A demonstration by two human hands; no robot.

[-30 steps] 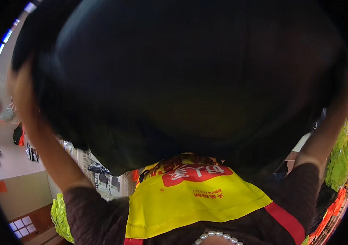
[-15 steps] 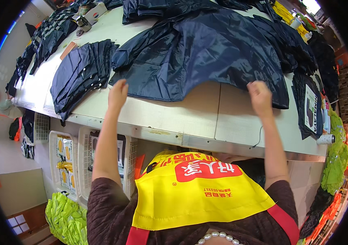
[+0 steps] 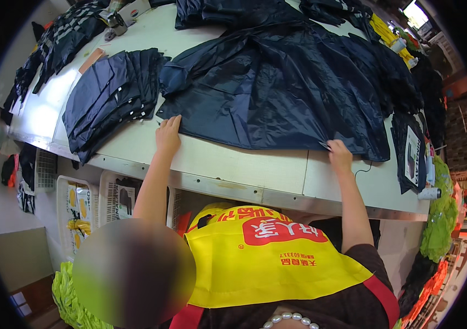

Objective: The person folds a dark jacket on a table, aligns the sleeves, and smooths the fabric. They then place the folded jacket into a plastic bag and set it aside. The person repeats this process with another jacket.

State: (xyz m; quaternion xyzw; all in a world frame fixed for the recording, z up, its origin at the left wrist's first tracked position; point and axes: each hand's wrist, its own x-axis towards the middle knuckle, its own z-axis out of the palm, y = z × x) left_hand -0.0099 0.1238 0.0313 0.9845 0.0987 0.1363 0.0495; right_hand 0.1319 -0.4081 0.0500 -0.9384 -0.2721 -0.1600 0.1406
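A dark navy, shiny garment [image 3: 277, 93] lies spread over the white table, its hem toward me. My left hand [image 3: 168, 136] is closed at the hem's left corner, fingers bent against the cloth; a small dark tip shows beside them. Near the right part of the hem, my right hand [image 3: 341, 157] is closed around small thread snips [image 3: 325, 145], whose metal blades point left over the cloth edge. The grip ends of the snips are hidden in the fingers.
A fanned stack of folded dark garments [image 3: 113, 98] lies on the left, packaged dark pieces [image 3: 410, 153] on the right. A thread spool [image 3: 429, 193] sits by the table's front edge [image 3: 233, 188]. White baskets [image 3: 77, 211] stand below. A blurred round patch covers the lower left.
Both hands have come down and nearer, the right one now showing snips at the hem. The garment's front edge lies flatter and straighter; its arched middle has dropped onto the table.
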